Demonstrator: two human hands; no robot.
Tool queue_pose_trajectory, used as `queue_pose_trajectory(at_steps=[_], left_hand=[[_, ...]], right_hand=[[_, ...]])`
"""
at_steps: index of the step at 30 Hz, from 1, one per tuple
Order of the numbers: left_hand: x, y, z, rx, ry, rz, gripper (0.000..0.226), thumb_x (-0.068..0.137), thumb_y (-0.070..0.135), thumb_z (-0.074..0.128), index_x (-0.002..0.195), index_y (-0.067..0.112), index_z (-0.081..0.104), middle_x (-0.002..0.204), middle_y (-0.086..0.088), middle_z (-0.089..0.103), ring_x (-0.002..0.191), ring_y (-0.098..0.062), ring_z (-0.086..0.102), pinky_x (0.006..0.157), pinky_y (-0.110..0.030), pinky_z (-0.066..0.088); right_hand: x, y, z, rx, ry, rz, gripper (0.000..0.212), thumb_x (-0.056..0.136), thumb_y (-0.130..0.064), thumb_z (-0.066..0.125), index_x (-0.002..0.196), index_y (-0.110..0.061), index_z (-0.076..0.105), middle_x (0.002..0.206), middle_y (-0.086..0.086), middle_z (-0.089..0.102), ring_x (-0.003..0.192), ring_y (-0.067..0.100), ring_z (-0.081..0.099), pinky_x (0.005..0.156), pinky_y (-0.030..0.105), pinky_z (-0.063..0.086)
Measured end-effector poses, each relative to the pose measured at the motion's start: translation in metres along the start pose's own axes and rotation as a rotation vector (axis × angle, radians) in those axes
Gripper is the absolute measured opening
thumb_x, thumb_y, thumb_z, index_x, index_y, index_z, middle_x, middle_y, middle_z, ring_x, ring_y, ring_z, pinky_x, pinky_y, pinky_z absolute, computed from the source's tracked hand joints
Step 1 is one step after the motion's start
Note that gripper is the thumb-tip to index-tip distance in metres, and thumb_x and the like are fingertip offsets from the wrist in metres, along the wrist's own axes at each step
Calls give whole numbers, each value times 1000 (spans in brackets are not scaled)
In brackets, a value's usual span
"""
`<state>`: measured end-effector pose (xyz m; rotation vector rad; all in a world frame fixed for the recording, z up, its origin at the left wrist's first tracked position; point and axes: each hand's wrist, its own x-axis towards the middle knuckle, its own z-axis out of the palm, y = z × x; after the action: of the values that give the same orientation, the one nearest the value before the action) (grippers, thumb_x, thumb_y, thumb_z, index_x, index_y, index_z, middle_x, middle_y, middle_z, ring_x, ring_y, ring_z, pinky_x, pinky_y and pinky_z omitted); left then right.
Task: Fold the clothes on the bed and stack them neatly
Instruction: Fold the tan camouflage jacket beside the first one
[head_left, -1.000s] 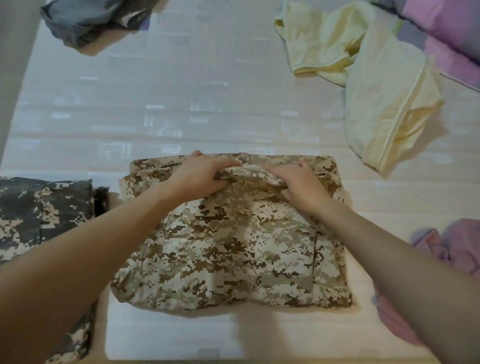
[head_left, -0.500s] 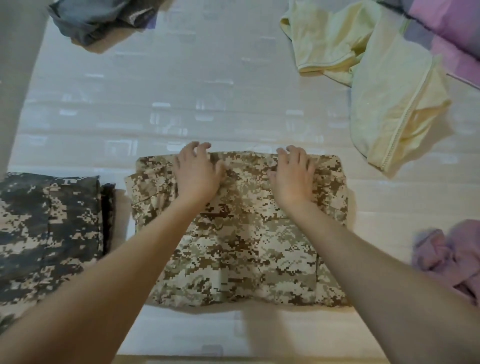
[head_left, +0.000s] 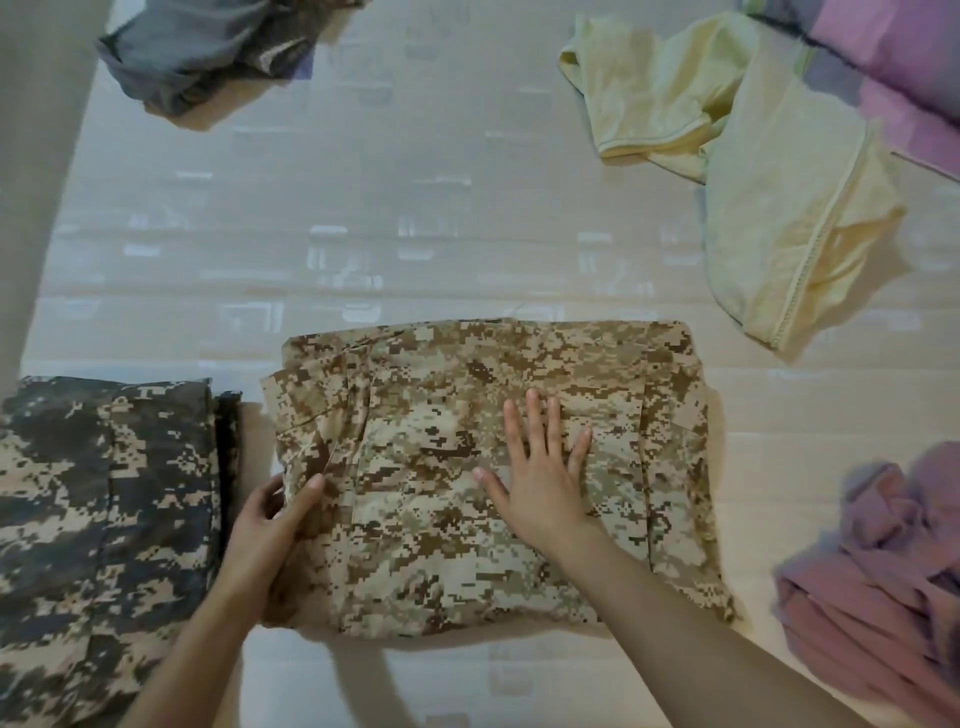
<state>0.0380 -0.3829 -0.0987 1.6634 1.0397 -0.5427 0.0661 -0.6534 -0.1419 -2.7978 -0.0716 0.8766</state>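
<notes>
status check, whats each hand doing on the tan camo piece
Left hand gripping the tan camo garment at its left edge. Right hand flat on top, open. Garment folded, beside the grey camo garment. Nothing in the way.

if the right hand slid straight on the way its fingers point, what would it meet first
The right hand lies flat on the tan camouflage garment, fingers pointing toward its far edge. Sliding on, it would likely cross that folded edge onto bare bed sheet; nothing else seems to lie in that line.

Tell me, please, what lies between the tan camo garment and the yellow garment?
Only bare bed sheet in the head view: the tan camo garment and yellow garment lie apart.
</notes>
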Motion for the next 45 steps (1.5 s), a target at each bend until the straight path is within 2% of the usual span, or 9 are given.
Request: queue_pose_trajectory(at_steps=[11,15,17,19,21,27,33,37,45], left_hand=[[-62,50,10,152,-36,290,52,77,13,74,113,43,51,94,18,63,86,-5,62,64,-25,48],[-132,74,72,300,-94,596,55,70,35,71,102,69,43,87,42,62,85,24,55,92,-16,45],[-158,75,115,513,-339,757,77,68,52,52,128,67,7,123,54,34,121,31,22,118,-22,2],[-170,64,153,713,-627,834,88,70,56,42,133,55,-21,136,47,-15,137,14,-18,114,-28,-21],[-164,53,173,760,-739,801,83,78,53,44,145,48,-4,142,42,-5,135,9,-27,114,-34,-24],[-113,22,172,805,-179,833,65,88,29,60,145,31,29,156,7,15,147,-16,5,120,-46,3],[-99,10,175,639,-92,774,70,88,34,61,147,27,26,157,5,14,144,-17,19,115,-41,26],[-96,5,183,652,-109,773,71,90,42,56,149,31,17,158,11,2,145,-14,12,116,-36,23],[-98,-1,201,636,-113,807,77,88,55,50,147,46,3,157,13,-14,146,-16,10,112,-38,30]], right_hand=[[-4,3,-38,220,-211,-45,89,85,-72,28,139,-32,-29,144,-2,-44,131,23,-43,106,59,-23],[-38,4,-90,1266,-370,-33,76,74,-80,41,141,-53,19,157,-9,14,144,18,14,112,60,20],[-62,18,-101,1425,-318,-10,69,70,-75,58,132,-52,38,137,-14,51,126,6,48,96,41,50],[-75,48,-101,1370,-45,140,51,66,-62,74,111,-50,55,109,-23,67,97,-3,64,70,15,54],[-77,85,-89,1362,170,364,43,68,-40,78,107,-37,62,98,-16,72,89,6,68,64,15,53],[-56,120,-50,1368,90,588,72,74,-32,76,137,-23,43,125,-2,58,109,21,57,96,37,47],[-61,128,-64,1311,209,419,56,64,-51,77,112,-48,48,101,-33,58,92,-7,58,71,16,48],[-56,134,-64,1147,217,396,59,85,-38,65,135,-20,40,129,-7,53,119,17,51,95,28,41],[-41,150,-60,953,359,480,47,80,-47,67,116,-20,53,102,-8,58,100,15,58,74,26,45]])
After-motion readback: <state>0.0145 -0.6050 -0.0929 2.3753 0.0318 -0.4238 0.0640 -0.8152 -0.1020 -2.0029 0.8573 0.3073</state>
